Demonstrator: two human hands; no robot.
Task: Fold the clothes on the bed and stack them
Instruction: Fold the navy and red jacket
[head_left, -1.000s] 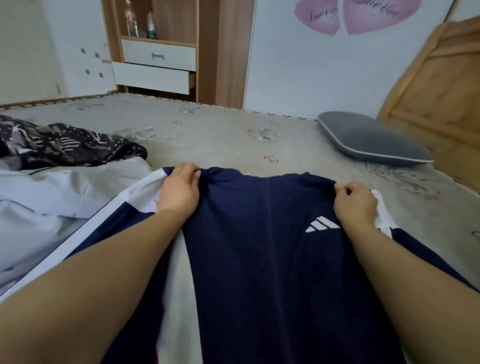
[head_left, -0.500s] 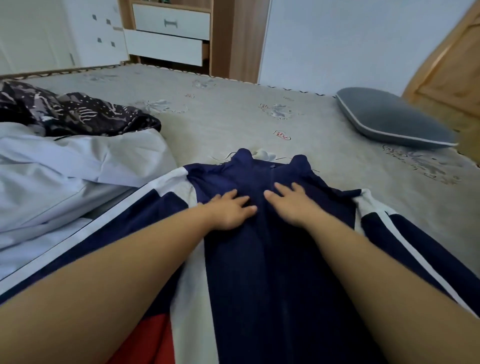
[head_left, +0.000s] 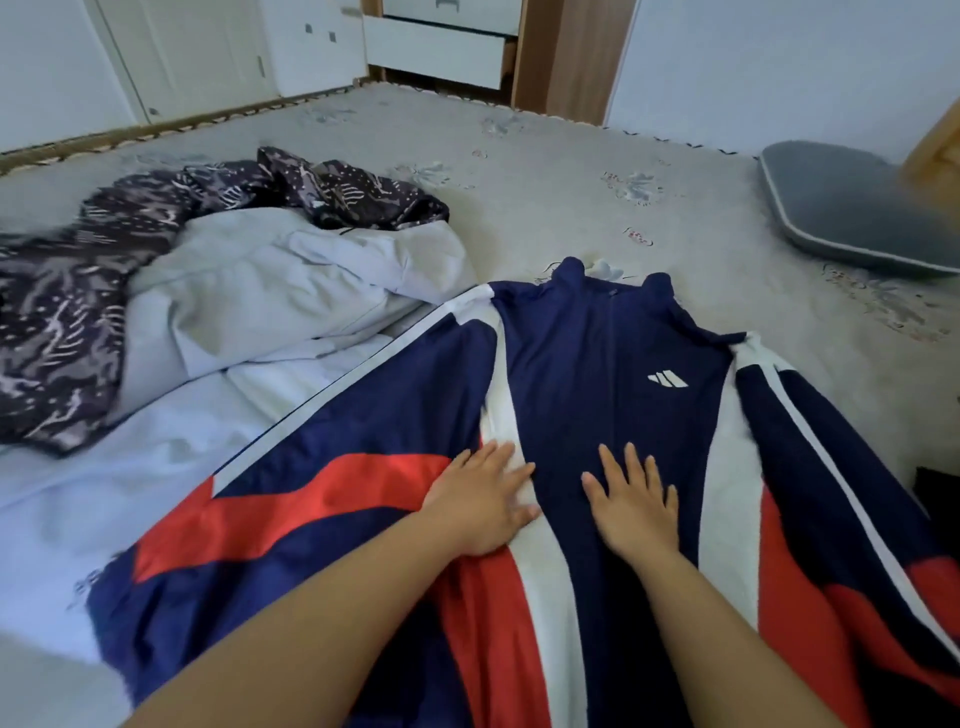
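Note:
A navy, white and red track jacket (head_left: 597, 353) lies spread front-up on the bed, collar away from me, both sleeves stretched out to the sides. My left hand (head_left: 480, 499) presses flat on the white stripe beside the left sleeve. My right hand (head_left: 634, 501) lies flat on the navy chest panel, fingers straight and spread. To the left lie a rumpled pale grey garment (head_left: 270, 296) and a dark patterned garment (head_left: 93, 270), both unfolded.
The beige bedspread (head_left: 545, 171) stretches away to the far edge. A grey pillow (head_left: 852, 223) rests at the right by the wooden headboard. White drawers (head_left: 436, 52) and wardrobe doors stand beyond the bed.
My hands let go of the jacket's shoulders, laid it flat, then slid down the chest toward me. The view tilted down, showing more of the sleeves.

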